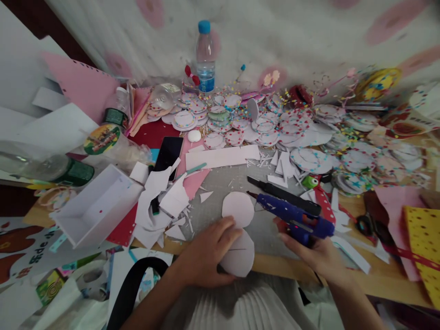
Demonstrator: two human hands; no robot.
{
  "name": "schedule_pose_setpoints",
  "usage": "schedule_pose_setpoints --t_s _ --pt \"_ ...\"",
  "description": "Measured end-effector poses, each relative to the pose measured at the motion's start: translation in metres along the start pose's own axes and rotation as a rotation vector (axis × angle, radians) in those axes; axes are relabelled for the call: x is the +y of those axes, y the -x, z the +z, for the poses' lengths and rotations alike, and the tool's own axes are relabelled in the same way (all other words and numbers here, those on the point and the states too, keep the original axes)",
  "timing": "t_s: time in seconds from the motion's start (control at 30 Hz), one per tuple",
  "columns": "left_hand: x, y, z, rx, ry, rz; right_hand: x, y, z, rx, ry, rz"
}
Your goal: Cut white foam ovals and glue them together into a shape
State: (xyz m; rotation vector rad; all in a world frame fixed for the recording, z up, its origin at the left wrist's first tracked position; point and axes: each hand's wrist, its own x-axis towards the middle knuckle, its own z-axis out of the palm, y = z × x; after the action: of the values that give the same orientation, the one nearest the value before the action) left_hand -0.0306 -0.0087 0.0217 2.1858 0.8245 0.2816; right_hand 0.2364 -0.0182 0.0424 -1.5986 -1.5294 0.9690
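The nozzle of the blue plastic glue gun (294, 219) points toward ten o'clock at the pale pink round foam disc (238, 208); a drip could likely land on the grey cutting mat (220, 188) or burn the nearby fingers. The right hand (314, 250) grips the gun's handle, wrist low at five o'clock. The left hand (208, 252), fingers curled, pins a second pale pink foam disc (240, 256) at the table's near edge.

Bare grey patch of tabletop (220, 183) ahead of the paper circles (238, 209): open room. Left blocked by paper scraps (161, 201) and white box (98, 206). Right: black knife (283, 195), blue glue gun (295, 217). Far side walled by white strip (222, 157), stacked discs (261, 123), water bottle (205, 57).
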Motion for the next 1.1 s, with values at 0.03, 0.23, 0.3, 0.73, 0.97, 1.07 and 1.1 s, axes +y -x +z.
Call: schedule_pose_setpoints --t_s 0.03,0.23,0.3,0.73,0.97,1.07,1.1 --pt "0.000 0.000 -0.002 0.021 -0.015 -0.002 -0.001 0.001 -0.001 0.038 0.047 -0.049" --pt "-0.002 0.002 -0.021 0.249 -0.047 -0.171 -0.007 0.005 -0.016 -0.027 0.260 -0.341" --pt "-0.001 0.001 -0.028 0.324 0.041 -0.192 -0.006 0.006 -0.020 -0.032 0.299 -0.396" --pt "0.024 -0.011 -0.065 0.392 -0.179 0.057 -0.016 0.001 -0.034 -0.177 0.492 -0.634" --pt "0.025 -0.012 -0.067 0.352 -0.157 0.064 -0.013 -0.001 -0.039 -0.225 0.583 -0.741" --pt "0.025 -0.011 -0.069 0.314 -0.122 0.059 -0.011 -0.001 -0.041 -0.227 0.591 -0.747" --pt "0.024 -0.011 -0.069 0.303 -0.104 0.052 -0.011 -0.001 -0.042 -0.225 0.585 -0.741"
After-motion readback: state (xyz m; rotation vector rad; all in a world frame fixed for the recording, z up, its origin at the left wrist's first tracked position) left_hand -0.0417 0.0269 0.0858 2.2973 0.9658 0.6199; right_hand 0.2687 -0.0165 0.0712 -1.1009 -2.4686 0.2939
